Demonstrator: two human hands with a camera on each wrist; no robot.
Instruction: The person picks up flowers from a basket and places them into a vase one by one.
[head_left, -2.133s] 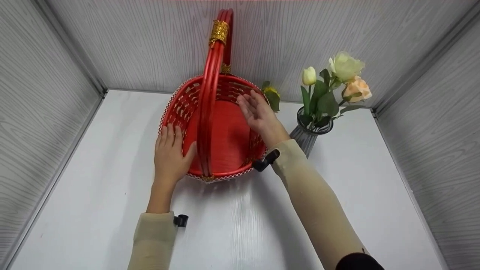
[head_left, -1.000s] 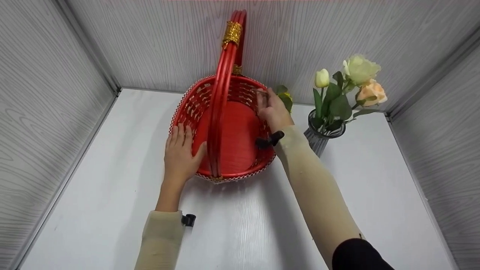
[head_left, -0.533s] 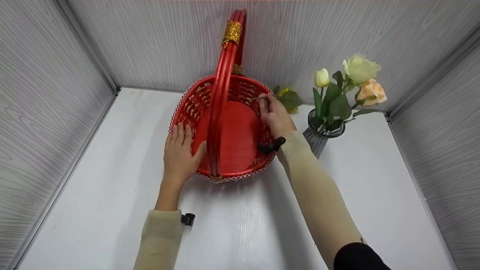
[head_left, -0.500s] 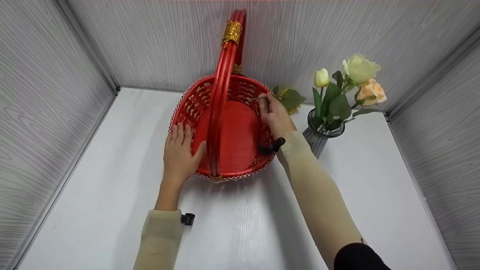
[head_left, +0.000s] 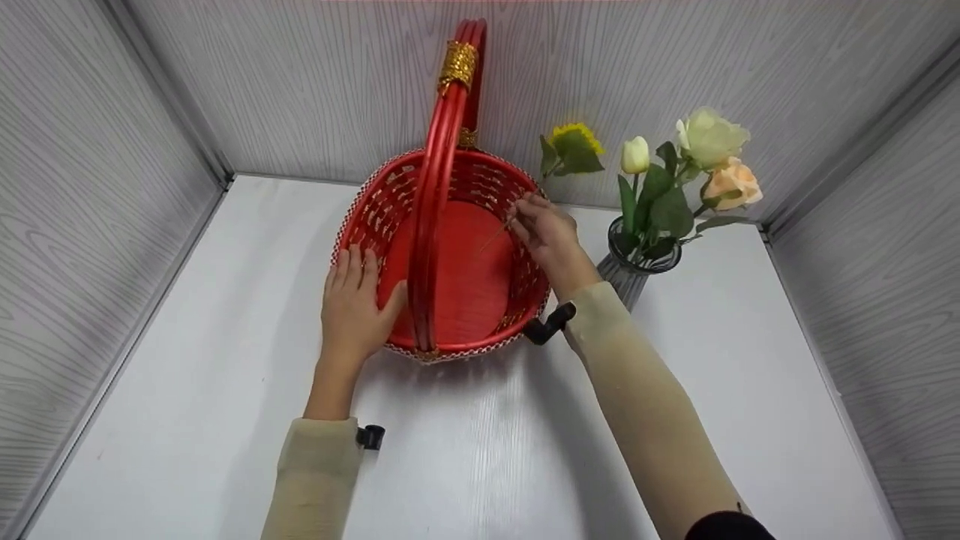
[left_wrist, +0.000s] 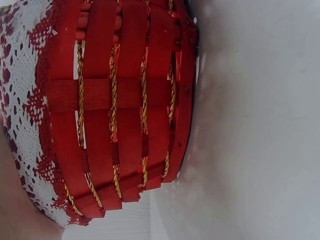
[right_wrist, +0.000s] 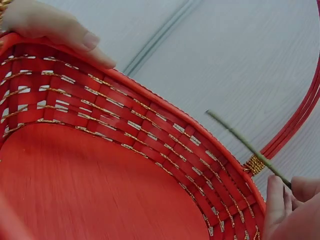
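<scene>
A red woven basket [head_left: 465,300] with a tall arched handle stands on the white table. My left hand [head_left: 351,315] rests on its left rim, fingers straight and thumb spread toward the handle. Over the right rim, my right hand [head_left: 551,232] pinches the thin green stem [right_wrist: 247,142] of a sunflower. The yellow sunflower head [head_left: 577,146] with its green leaves is up behind that hand, beyond the rim. The stem's free end slants down over the basket's inside. In the left wrist view, the basket's outer wall [left_wrist: 130,95] and white lace trim [left_wrist: 22,115] fill the left half.
Right of the basket stands a dark ribbed glass vase [head_left: 626,277] holding a white tulip [head_left: 635,155], a cream rose [head_left: 711,139] and a peach rose [head_left: 731,184]. Grey wood-grain panels [head_left: 330,90] enclose the table at the back and sides.
The right hand has taken hold of the sunflower stem. The sunflower has risen from behind the right rim, and its stem has tipped down over the basket. The left hand stays on the rim.
</scene>
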